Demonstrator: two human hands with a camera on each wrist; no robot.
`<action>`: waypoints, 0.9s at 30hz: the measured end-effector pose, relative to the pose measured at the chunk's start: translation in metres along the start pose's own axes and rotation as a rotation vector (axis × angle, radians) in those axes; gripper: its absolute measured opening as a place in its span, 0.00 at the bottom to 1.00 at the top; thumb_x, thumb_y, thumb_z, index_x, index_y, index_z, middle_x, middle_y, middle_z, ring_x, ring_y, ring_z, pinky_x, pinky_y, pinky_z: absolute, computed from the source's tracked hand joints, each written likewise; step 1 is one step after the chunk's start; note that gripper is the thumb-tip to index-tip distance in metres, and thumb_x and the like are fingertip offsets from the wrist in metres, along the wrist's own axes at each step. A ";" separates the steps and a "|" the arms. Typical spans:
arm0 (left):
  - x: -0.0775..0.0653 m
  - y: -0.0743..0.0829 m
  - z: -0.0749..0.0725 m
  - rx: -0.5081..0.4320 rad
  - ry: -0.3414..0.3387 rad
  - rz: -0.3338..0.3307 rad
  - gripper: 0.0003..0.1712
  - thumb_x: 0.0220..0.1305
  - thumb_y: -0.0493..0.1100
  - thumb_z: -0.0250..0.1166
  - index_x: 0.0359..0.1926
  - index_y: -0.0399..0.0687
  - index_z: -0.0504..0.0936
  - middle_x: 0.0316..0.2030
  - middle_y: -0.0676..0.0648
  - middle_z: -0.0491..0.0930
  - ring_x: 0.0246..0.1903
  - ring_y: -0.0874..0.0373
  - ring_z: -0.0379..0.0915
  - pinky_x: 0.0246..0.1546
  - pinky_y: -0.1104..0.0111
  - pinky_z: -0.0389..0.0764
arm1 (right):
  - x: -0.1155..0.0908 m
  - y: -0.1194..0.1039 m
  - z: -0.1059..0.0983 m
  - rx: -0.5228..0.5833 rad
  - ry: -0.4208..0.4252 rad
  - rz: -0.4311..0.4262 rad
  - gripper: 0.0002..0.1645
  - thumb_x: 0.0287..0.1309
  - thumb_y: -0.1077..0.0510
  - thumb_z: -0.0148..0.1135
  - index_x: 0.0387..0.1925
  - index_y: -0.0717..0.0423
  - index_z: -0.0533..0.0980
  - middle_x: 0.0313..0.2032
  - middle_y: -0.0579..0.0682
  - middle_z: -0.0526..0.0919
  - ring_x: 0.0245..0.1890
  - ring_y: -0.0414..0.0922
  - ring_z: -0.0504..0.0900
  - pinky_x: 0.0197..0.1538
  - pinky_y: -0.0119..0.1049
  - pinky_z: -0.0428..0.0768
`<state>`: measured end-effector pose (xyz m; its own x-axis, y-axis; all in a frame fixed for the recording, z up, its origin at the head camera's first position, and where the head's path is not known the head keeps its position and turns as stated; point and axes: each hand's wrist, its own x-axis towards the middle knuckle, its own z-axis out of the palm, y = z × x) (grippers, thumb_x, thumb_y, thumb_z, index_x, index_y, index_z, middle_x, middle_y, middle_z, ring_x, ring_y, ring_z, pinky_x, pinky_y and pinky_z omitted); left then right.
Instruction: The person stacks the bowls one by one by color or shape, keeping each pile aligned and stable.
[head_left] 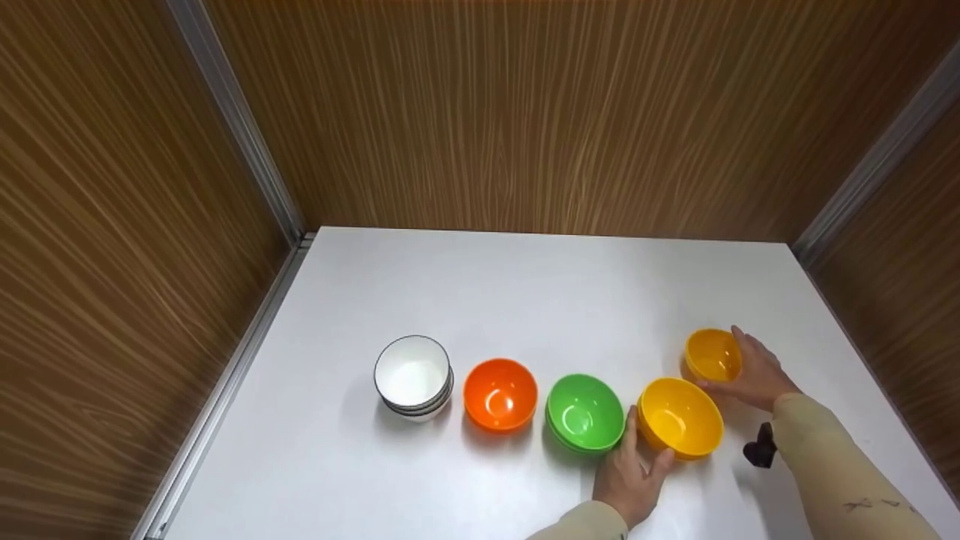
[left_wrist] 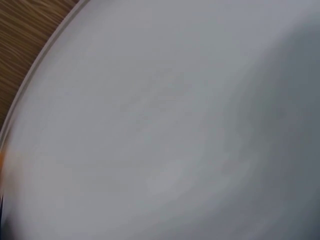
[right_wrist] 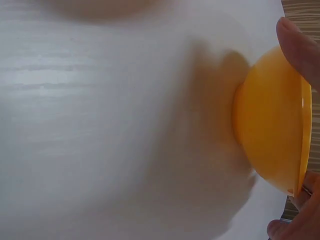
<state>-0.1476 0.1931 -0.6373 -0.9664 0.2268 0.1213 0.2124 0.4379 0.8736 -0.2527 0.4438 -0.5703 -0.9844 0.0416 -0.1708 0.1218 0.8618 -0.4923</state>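
Note:
In the head view my right hand [head_left: 754, 373] grips a small yellow bowl [head_left: 711, 355] by its right side, thumb in front and fingers behind. The right wrist view shows this bowl [right_wrist: 272, 125] side-on above the table, with a thumb [right_wrist: 300, 50] and fingertips at opposite sides of its rim. My left hand [head_left: 628, 484] rests against the near left side of another yellow bowl [head_left: 681, 420], fingers extended and thumb at its front. A second rim edge shows beneath that bowl. Left of the hand stand stacked green bowls [head_left: 585, 414]. The left wrist view shows no hand.
An orange bowl [head_left: 500, 396] and a stack of white bowls [head_left: 413, 373] with dark rims stand to the left on the white table [head_left: 487, 292]. Wood-patterned panels [head_left: 510, 112] rise behind and at both sides. A dark heart-shaped piece [head_left: 760, 446] sits by the right sleeve.

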 end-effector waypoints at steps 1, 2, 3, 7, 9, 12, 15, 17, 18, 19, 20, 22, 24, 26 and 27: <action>0.000 0.001 0.000 0.001 -0.001 0.001 0.45 0.62 0.69 0.42 0.71 0.50 0.46 0.68 0.50 0.52 0.65 0.61 0.46 0.64 0.65 0.53 | 0.000 0.001 0.000 0.001 0.003 0.000 0.77 0.32 0.27 0.66 0.70 0.49 0.28 0.67 0.68 0.35 0.61 0.70 0.43 0.53 0.73 0.46; 0.000 0.001 0.001 0.003 -0.001 0.002 0.45 0.61 0.70 0.42 0.71 0.50 0.46 0.68 0.50 0.52 0.65 0.61 0.46 0.64 0.65 0.54 | -0.001 0.002 0.001 0.005 0.005 -0.001 0.77 0.32 0.27 0.66 0.70 0.50 0.28 0.67 0.68 0.35 0.61 0.70 0.44 0.53 0.73 0.46; -0.001 0.002 0.001 0.007 0.000 0.003 0.45 0.61 0.70 0.42 0.71 0.50 0.46 0.68 0.50 0.52 0.65 0.61 0.47 0.64 0.65 0.54 | -0.001 0.002 0.001 0.008 0.007 0.003 0.77 0.32 0.27 0.66 0.70 0.49 0.28 0.67 0.68 0.36 0.61 0.70 0.45 0.53 0.73 0.46; -0.002 0.002 0.002 0.031 0.014 0.019 0.45 0.61 0.70 0.41 0.70 0.49 0.47 0.67 0.51 0.53 0.65 0.61 0.48 0.63 0.66 0.55 | -0.003 0.004 0.002 0.015 0.010 0.015 0.77 0.32 0.26 0.65 0.69 0.48 0.27 0.67 0.68 0.36 0.61 0.70 0.46 0.52 0.73 0.47; -0.003 0.002 0.002 0.037 0.023 0.029 0.45 0.61 0.70 0.42 0.70 0.49 0.47 0.67 0.51 0.54 0.65 0.61 0.49 0.63 0.66 0.55 | -0.003 0.003 0.002 0.023 0.007 0.022 0.77 0.32 0.26 0.65 0.69 0.47 0.26 0.67 0.68 0.35 0.61 0.70 0.45 0.52 0.73 0.47; -0.003 0.002 0.001 0.033 0.022 0.028 0.45 0.61 0.70 0.43 0.70 0.49 0.47 0.67 0.52 0.54 0.65 0.62 0.49 0.63 0.66 0.55 | -0.004 0.003 0.003 0.030 0.010 0.023 0.77 0.33 0.26 0.65 0.69 0.49 0.26 0.67 0.68 0.36 0.61 0.70 0.46 0.52 0.72 0.48; -0.003 0.003 0.000 0.021 0.002 0.013 0.46 0.60 0.70 0.43 0.70 0.50 0.47 0.67 0.53 0.53 0.65 0.62 0.48 0.63 0.66 0.55 | -0.006 0.001 0.000 0.040 0.024 0.024 0.78 0.33 0.26 0.65 0.69 0.50 0.26 0.67 0.69 0.38 0.61 0.70 0.48 0.52 0.72 0.49; -0.003 0.003 0.000 0.013 -0.010 0.000 0.46 0.60 0.71 0.43 0.70 0.50 0.46 0.67 0.53 0.53 0.65 0.63 0.48 0.63 0.66 0.55 | -0.008 -0.002 -0.003 0.052 0.035 0.018 0.77 0.33 0.27 0.65 0.69 0.50 0.26 0.67 0.69 0.38 0.60 0.70 0.48 0.52 0.72 0.50; -0.003 0.003 0.000 0.010 -0.012 -0.006 0.46 0.59 0.71 0.43 0.70 0.50 0.46 0.67 0.53 0.53 0.65 0.63 0.48 0.63 0.66 0.55 | -0.009 -0.003 -0.006 0.061 0.042 0.009 0.77 0.34 0.28 0.66 0.69 0.51 0.26 0.67 0.69 0.39 0.60 0.70 0.49 0.52 0.72 0.50; -0.003 0.002 0.000 0.012 -0.010 -0.008 0.46 0.59 0.71 0.44 0.70 0.50 0.46 0.67 0.53 0.53 0.65 0.63 0.48 0.63 0.66 0.55 | -0.010 -0.005 -0.008 0.069 0.050 0.005 0.77 0.34 0.28 0.66 0.69 0.50 0.26 0.67 0.68 0.39 0.60 0.70 0.49 0.52 0.72 0.50; -0.003 0.002 0.000 0.016 -0.007 -0.012 0.47 0.59 0.71 0.44 0.70 0.50 0.46 0.67 0.53 0.53 0.65 0.63 0.48 0.63 0.67 0.56 | -0.011 -0.007 -0.011 0.081 0.059 -0.004 0.77 0.35 0.29 0.66 0.69 0.50 0.26 0.67 0.68 0.39 0.60 0.70 0.49 0.52 0.72 0.50; -0.003 0.002 -0.001 0.026 0.002 -0.013 0.47 0.59 0.70 0.46 0.70 0.49 0.47 0.67 0.51 0.54 0.62 0.63 0.55 0.63 0.67 0.56 | -0.012 -0.011 -0.016 0.106 0.081 -0.031 0.76 0.35 0.30 0.67 0.69 0.51 0.26 0.67 0.68 0.39 0.60 0.70 0.50 0.52 0.72 0.51; -0.004 0.002 -0.001 0.039 0.011 -0.010 0.48 0.58 0.70 0.47 0.70 0.47 0.47 0.67 0.49 0.55 0.61 0.63 0.57 0.62 0.68 0.57 | -0.014 -0.015 -0.021 0.126 0.100 -0.055 0.76 0.36 0.31 0.67 0.69 0.51 0.27 0.67 0.69 0.39 0.60 0.70 0.50 0.52 0.72 0.52; -0.007 0.003 -0.003 0.036 0.010 -0.013 0.49 0.58 0.69 0.50 0.69 0.45 0.48 0.65 0.48 0.58 0.54 0.65 0.65 0.60 0.69 0.62 | -0.017 -0.019 -0.026 0.140 0.118 -0.075 0.76 0.36 0.31 0.67 0.69 0.51 0.27 0.67 0.69 0.40 0.60 0.70 0.51 0.52 0.72 0.53; -0.009 0.004 -0.004 0.030 0.004 -0.016 0.48 0.57 0.68 0.52 0.69 0.45 0.49 0.63 0.49 0.62 0.48 0.66 0.69 0.57 0.71 0.66 | -0.019 -0.021 -0.028 0.145 0.124 -0.083 0.75 0.36 0.31 0.67 0.69 0.50 0.27 0.67 0.69 0.41 0.59 0.70 0.52 0.52 0.72 0.54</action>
<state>-0.1384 0.1893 -0.6330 -0.9702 0.2163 0.1093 0.2012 0.4670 0.8611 -0.2400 0.4390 -0.5333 -0.9988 0.0429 -0.0219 0.0472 0.7837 -0.6194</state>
